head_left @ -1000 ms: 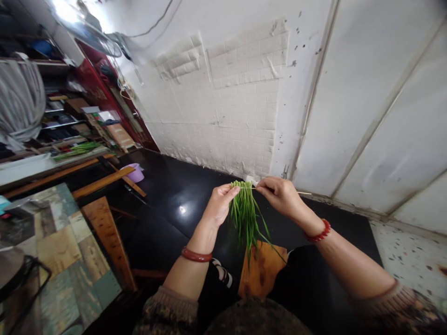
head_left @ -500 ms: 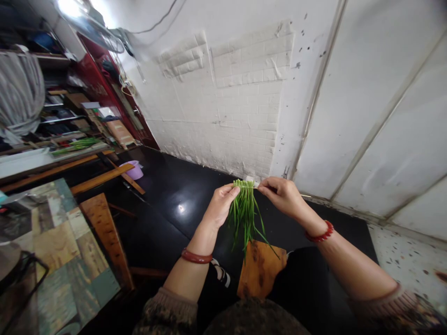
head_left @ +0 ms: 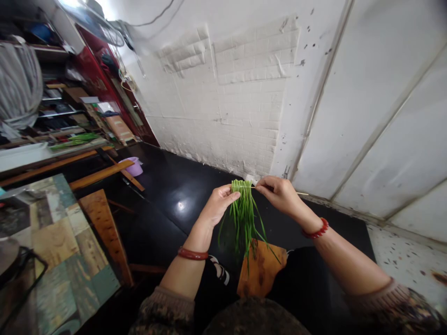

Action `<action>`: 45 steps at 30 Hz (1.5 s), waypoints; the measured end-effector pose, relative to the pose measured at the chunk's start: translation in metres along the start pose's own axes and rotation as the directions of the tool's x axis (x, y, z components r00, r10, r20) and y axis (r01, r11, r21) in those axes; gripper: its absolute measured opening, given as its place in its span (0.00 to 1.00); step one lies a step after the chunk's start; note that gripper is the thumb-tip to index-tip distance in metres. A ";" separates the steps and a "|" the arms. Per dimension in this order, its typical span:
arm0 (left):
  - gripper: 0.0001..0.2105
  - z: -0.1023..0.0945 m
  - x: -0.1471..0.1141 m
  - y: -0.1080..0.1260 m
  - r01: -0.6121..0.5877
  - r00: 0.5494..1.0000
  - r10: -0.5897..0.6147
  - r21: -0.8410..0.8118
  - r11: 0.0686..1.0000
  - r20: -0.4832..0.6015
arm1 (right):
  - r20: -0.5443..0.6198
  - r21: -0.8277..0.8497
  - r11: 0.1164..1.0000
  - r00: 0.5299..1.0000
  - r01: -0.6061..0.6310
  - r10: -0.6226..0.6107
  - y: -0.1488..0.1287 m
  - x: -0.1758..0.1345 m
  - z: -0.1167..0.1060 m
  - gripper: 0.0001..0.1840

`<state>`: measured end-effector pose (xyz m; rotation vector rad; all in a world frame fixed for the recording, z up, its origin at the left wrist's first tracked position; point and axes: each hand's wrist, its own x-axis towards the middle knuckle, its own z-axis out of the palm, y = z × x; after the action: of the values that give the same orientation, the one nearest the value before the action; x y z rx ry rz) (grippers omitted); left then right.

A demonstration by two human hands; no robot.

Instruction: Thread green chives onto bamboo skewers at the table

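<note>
A row of green chives [head_left: 244, 211] hangs from a thin wooden skewer [head_left: 302, 193] that runs through their pale upper ends. My left hand [head_left: 219, 204] is closed on the left side of the row, its thumb over the stalks near the top. Pinched between the thumb and fingers of my right hand [head_left: 279, 192] is the skewer, just right of the chives; its other end sticks out behind that hand. The long leaves droop down, and a few tips reach over a brown wooden seat [head_left: 261, 265] between my legs.
At the left stands a patchwork-topped table [head_left: 66, 251]. Beyond it are a wooden bench [head_left: 103, 175], a purple bucket [head_left: 133, 167], a white tray [head_left: 23, 157] and more chives [head_left: 80, 139]. A white wall [head_left: 244, 111] rises in front, above the black floor [head_left: 171, 186].
My left thumb has shifted slightly lower, and more of the skewer shows across the chives' tops. A few leaves now hang out to the left. The view has shifted slightly.
</note>
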<state>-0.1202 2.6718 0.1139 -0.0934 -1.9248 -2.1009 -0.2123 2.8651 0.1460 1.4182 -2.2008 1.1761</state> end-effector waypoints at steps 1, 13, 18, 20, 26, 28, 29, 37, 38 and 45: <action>0.14 -0.001 -0.001 0.000 0.017 1.000 -0.017 0.011 1.000 0.020 | 0.000 0.000 1.000 1.000 -0.002 0.002 0.000 0.001 0.000 0.08; 0.16 -0.014 -0.005 -0.012 0.051 0.999 -0.051 0.061 0.997 -0.005 | 0.040 0.002 1.000 0.999 -0.018 0.018 0.001 0.005 0.011 0.08; 0.18 -0.019 -0.009 -0.016 0.070 0.997 -0.071 0.072 0.995 0.018 | 0.010 0.007 0.999 0.999 -0.048 0.048 0.001 0.006 0.008 0.08; 0.18 -0.021 -0.011 -0.018 0.075 0.997 -0.075 0.085 0.994 -0.004 | 0.004 0.006 0.998 0.998 -0.059 0.059 0.001 0.005 0.007 0.08; 0.16 -0.021 -0.012 -0.023 0.033 0.996 -0.015 0.202 0.979 -0.090 | 0.005 0.004 0.999 0.999 -0.046 0.046 0.002 0.003 0.008 0.08; 0.17 -0.021 -0.012 -0.023 0.012 0.995 0.011 0.227 0.974 -0.101 | 0.001 -0.004 0.999 0.999 -0.041 0.041 0.002 0.002 0.008 0.07; 0.17 -0.021 -0.012 -0.023 0.008 0.995 0.016 0.231 0.973 -0.103 | 0.001 -0.010 0.999 0.999 -0.037 0.037 0.002 0.002 0.007 0.07; 0.10 -0.025 -0.014 -0.021 0.030 0.993 0.004 0.289 0.957 -0.118 | 0.002 -0.035 0.999 1.000 0.002 -0.002 0.001 -0.001 0.005 0.08; 0.09 -0.025 -0.014 -0.021 0.027 0.993 0.009 0.297 0.954 -0.118 | 0.003 -0.034 0.999 1.000 0.002 -0.002 0.000 -0.001 0.005 0.08; 0.07 -0.026 -0.011 -0.025 0.027 0.986 0.021 0.282 0.959 -0.167 | 0.023 -0.035 0.999 1.000 -0.010 0.011 -0.002 -0.001 0.005 0.08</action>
<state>-0.1117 2.6497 0.0848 0.1436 -2.0957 -1.7488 -0.2089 2.8620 0.1431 1.4154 -2.2363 1.1247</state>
